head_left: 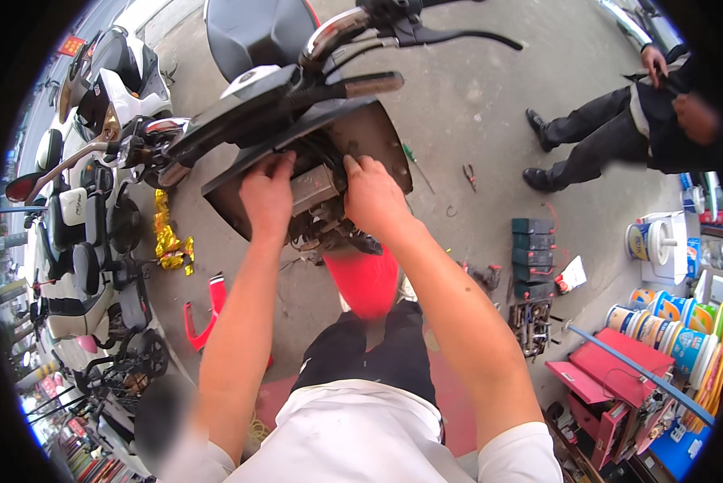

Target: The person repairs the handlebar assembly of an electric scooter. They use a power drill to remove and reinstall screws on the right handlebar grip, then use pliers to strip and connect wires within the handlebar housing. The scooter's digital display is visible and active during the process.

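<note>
In front of me stands an electric scooter with its dark front cowl (378,133) opened, baring wires and a silver metal box (313,190). My left hand (266,197) reaches in at the box's left, fingers bent together near the cowl's inner edge. On the other side, my right hand (373,193) is closed beside dark cables (323,153), thumb and fingers drawn together. What either hand pinches is hidden or too small to name. Below the box are more wiring and the red front fender (363,278). The handlebar grip (369,84) crosses above my hands.
A screwdriver (419,167) and pliers (469,177) lie on the concrete. Dark battery blocks (533,249) stand at right, near a red tool cabinet (619,366) and tubs (647,241). Another person (603,133) stands at upper right. Parked scooters (88,209) line the left; a red panel (208,314) lies nearby.
</note>
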`<state>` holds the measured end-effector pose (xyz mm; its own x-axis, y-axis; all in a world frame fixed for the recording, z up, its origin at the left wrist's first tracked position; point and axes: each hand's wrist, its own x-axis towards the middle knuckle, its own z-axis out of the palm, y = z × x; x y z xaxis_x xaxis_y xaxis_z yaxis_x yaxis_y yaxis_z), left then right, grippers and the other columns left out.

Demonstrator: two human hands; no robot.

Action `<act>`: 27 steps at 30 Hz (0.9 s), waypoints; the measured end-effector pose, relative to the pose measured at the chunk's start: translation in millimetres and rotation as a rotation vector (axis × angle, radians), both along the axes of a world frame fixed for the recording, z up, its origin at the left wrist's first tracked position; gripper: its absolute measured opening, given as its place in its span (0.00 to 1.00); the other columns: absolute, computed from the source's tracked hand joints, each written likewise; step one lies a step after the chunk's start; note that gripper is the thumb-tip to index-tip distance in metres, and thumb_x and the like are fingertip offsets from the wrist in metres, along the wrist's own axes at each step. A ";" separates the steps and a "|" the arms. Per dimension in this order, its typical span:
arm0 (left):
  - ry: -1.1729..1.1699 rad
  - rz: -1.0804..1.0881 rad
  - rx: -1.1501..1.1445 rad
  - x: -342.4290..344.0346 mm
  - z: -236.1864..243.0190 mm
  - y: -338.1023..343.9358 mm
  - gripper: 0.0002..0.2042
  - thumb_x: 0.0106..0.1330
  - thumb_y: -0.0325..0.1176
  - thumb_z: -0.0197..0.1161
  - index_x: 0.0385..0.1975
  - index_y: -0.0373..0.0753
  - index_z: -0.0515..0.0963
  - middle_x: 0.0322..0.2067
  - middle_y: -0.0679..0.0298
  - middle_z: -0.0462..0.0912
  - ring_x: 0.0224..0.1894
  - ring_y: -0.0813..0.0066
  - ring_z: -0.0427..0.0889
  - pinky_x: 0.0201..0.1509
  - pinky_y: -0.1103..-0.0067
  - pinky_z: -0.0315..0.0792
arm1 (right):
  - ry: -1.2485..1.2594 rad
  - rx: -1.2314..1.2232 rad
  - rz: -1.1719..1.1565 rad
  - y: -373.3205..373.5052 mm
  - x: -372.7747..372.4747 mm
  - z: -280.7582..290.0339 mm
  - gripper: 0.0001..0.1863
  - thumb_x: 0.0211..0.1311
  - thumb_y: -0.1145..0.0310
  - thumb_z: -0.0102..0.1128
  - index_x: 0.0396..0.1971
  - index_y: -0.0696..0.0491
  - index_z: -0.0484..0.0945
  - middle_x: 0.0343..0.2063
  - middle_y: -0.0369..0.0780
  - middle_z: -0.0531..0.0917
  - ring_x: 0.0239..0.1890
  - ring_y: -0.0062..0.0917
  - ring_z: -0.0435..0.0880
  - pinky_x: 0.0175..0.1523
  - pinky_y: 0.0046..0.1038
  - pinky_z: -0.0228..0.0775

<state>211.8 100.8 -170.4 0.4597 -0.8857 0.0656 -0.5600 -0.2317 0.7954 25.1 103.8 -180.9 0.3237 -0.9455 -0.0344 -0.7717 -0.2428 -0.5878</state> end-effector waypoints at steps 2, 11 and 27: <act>0.052 -0.013 0.036 4.8 11.6 -1.4 0.13 0.68 0.39 0.71 0.35 0.32 0.86 0.29 0.61 0.88 0.32 0.76 0.85 0.41 0.77 0.77 | -0.053 -0.056 -0.038 5.6 -1.7 -5.6 0.27 0.56 0.77 0.59 0.60 0.59 0.75 0.49 0.50 0.77 0.55 0.46 0.76 0.58 0.41 0.74; 0.337 0.227 -0.053 -27.5 -10.1 -32.0 0.14 0.65 0.34 0.73 0.46 0.35 0.83 0.34 0.66 0.85 0.25 0.80 0.79 0.28 0.83 0.73 | -0.071 -0.012 0.008 -12.6 -6.2 -14.6 0.28 0.55 0.76 0.61 0.59 0.61 0.76 0.44 0.51 0.77 0.52 0.46 0.78 0.55 0.42 0.77; 0.488 0.019 -0.181 -13.8 -20.1 -30.2 0.17 0.67 0.23 0.62 0.56 0.34 0.77 0.53 0.58 0.82 0.53 0.64 0.80 0.61 0.71 0.73 | -0.297 -0.252 -0.051 -35.1 56.5 -20.1 0.29 0.53 0.75 0.60 0.59 0.62 0.74 0.57 0.50 0.78 0.56 0.44 0.77 0.58 0.40 0.75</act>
<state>198.0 70.6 -190.5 0.4911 -0.8710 -0.0089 -0.1108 -0.0725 0.9912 81.5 68.7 -201.0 0.2369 -0.9276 0.2887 -0.5922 -0.3735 -0.7140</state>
